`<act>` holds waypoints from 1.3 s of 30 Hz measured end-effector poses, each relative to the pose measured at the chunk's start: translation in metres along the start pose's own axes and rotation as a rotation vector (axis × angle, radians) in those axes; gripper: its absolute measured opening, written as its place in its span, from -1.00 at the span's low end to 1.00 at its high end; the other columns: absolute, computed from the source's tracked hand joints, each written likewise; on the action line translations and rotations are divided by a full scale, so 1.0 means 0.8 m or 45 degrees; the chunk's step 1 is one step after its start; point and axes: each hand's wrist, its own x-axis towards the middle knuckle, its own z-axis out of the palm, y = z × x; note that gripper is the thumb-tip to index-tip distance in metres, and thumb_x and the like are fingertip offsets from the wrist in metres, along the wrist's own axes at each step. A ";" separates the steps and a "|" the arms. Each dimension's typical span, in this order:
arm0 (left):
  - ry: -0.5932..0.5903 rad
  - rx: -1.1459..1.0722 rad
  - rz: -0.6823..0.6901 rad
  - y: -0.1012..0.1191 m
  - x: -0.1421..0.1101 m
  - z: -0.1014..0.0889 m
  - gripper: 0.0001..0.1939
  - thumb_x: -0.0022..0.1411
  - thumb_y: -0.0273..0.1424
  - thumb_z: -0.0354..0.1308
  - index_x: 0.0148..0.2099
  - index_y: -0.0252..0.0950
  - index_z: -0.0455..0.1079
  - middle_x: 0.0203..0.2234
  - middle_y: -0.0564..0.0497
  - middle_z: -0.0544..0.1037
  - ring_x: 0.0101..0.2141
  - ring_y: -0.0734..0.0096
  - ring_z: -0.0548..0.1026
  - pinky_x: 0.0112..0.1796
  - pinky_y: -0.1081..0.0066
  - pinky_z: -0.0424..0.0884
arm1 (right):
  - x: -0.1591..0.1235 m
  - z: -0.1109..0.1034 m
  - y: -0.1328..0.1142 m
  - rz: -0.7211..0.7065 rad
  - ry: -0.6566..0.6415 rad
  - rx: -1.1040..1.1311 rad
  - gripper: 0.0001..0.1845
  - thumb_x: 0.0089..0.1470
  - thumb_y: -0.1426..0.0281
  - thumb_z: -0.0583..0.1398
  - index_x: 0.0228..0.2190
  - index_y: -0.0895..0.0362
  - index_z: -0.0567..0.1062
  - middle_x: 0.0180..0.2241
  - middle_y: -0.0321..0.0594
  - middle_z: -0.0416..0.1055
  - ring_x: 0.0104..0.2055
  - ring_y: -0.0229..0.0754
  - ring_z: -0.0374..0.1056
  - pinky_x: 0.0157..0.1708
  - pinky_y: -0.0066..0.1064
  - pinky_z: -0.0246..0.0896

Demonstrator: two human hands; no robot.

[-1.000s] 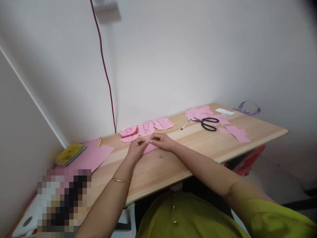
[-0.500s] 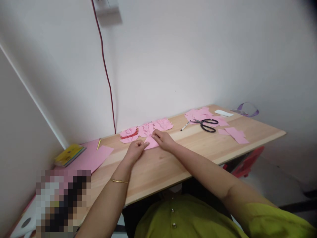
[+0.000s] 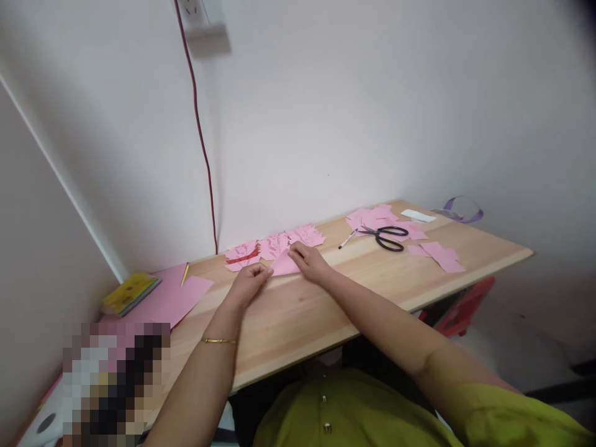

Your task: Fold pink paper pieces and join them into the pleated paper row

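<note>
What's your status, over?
Left hand, right hand: both pinching small pink paper piece. Piece partly hidden by right hand. Black-handled metal scissors apart, rightward.

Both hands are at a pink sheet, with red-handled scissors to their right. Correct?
No: the head view shows scissors with black handles, not red. The left hand and right hand are at a pink sheet, scissors to their right.

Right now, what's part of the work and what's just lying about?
Likely part of it:
pink paper between left hand and right hand
scissors
pen
loose pink pieces

Probably just lying about:
yellow-covered book
white strip
purple band
</note>
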 end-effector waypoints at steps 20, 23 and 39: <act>0.183 -0.822 -0.157 -0.005 0.006 0.032 -0.67 -0.20 -0.32 0.45 -0.52 -0.35 0.36 -0.63 0.10 0.39 -0.54 0.57 0.35 -0.38 0.47 0.39 | -0.004 0.017 -0.003 0.066 0.086 -0.159 -0.77 0.27 0.23 -0.07 -0.29 0.09 0.27 -0.46 -0.24 0.31 -0.42 -0.16 0.26 -0.38 -0.39 0.04; 0.263 -0.868 -0.104 -0.005 0.008 0.030 -0.67 -0.22 -0.35 0.46 -0.48 -0.33 0.37 -0.62 0.12 0.39 -0.53 0.57 0.36 -0.39 0.49 0.38 | -0.004 0.016 -0.003 0.084 0.080 -0.174 -0.77 0.27 0.23 -0.07 -0.29 0.10 0.26 -0.47 -0.24 0.30 -0.42 -0.15 0.25 -0.38 -0.38 0.03; 0.426 -1.138 -0.035 0.000 0.012 0.023 -0.77 -0.04 -0.36 0.35 -0.42 -0.30 0.35 -0.56 0.12 0.44 -0.52 0.56 0.38 -0.36 0.44 0.40 | -0.005 0.025 -0.010 0.128 0.038 -0.076 -0.83 0.23 0.27 -0.04 -0.34 0.08 0.21 -0.49 -0.28 0.26 -0.44 -0.18 0.20 -0.40 -0.39 -0.01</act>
